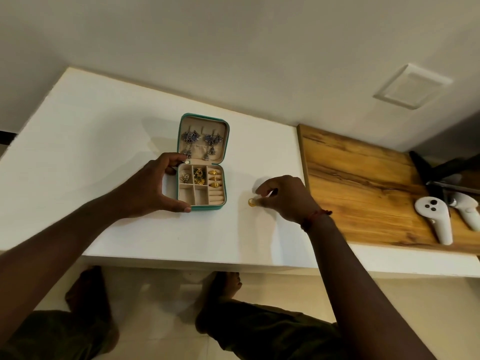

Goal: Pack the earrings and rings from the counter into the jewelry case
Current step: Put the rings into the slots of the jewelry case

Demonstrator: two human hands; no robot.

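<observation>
Nearest, below both forearms: bare feet (223, 284) on a pale tiled floor (161, 302), half tucked under the front edge of the white surface (104, 152).

Above that, the left hand (153, 188), curled round the left side of the open jewelry case (205, 208): thumb against the near left corner, fingers hooked over the far left corner of the tray by the hinge. Case flat on the surface, lid laid back away from the hands.

To the right, well apart from the case, the right hand (283, 196), with a red thread (315, 216) at the wrist. Thumb and fingertips pinching a gold ring (251, 202) at the hand's left tip, low over the surface. Hard to say whether touching it or just clear.

Inside the tray, just right of the left hand's fingers: a small wire earring (184, 177) in the far left compartment, gold earrings (199, 176) in the middle one, three gold rings (215, 178) pushed into the ring rolls on the right.

Beyond the left hand's fingertips, in the lid: a pair of dark silver drop earrings (191, 138), hung side by side.

Right of the right hand: a wooden board (363, 183) carrying two white controllers (432, 216).

Farthest, a plain wall with a white blank plate (413, 85).
</observation>
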